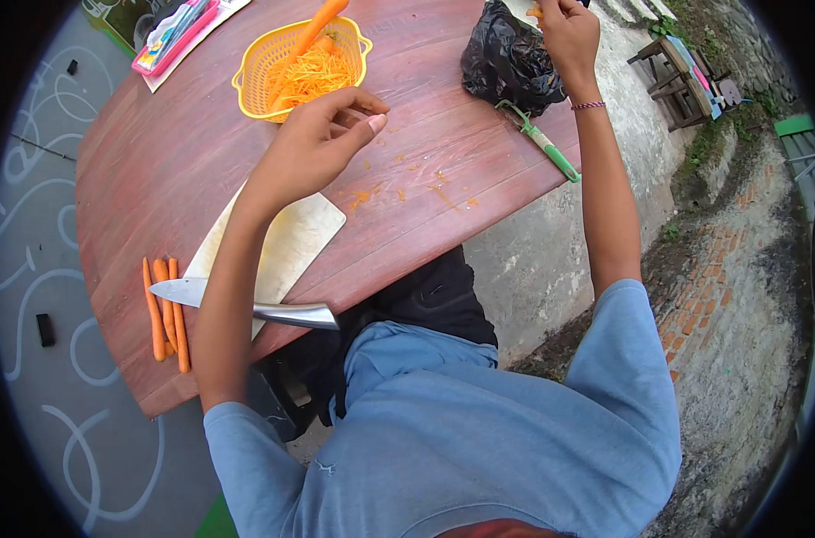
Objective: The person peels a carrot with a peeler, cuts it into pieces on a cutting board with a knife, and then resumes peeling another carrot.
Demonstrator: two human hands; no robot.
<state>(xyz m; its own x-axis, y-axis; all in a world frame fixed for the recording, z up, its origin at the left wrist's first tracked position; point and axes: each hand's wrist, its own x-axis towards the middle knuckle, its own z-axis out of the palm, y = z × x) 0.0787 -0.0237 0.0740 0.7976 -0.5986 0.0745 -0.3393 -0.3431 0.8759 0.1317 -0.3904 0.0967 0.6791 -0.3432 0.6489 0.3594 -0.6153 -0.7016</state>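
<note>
Near the yellow basket (pixel 257 73), likely there to corral shreds (pixel 314 82): left hand (pixel 313 143) empty, half-curled; right hand (pixel 570 38) pinching orange bit (pixel 534 12).

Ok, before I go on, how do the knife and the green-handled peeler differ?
Look: the knife has a silvery metal handle, while the green-handled peeler has a green and pale one. Size: the knife looks clearly longer than the peeler. Place: the knife lies across the cutting board, partly hidden by the left forearm; the peeler lies beside the black plastic bag. Shared: neither is held.
</note>
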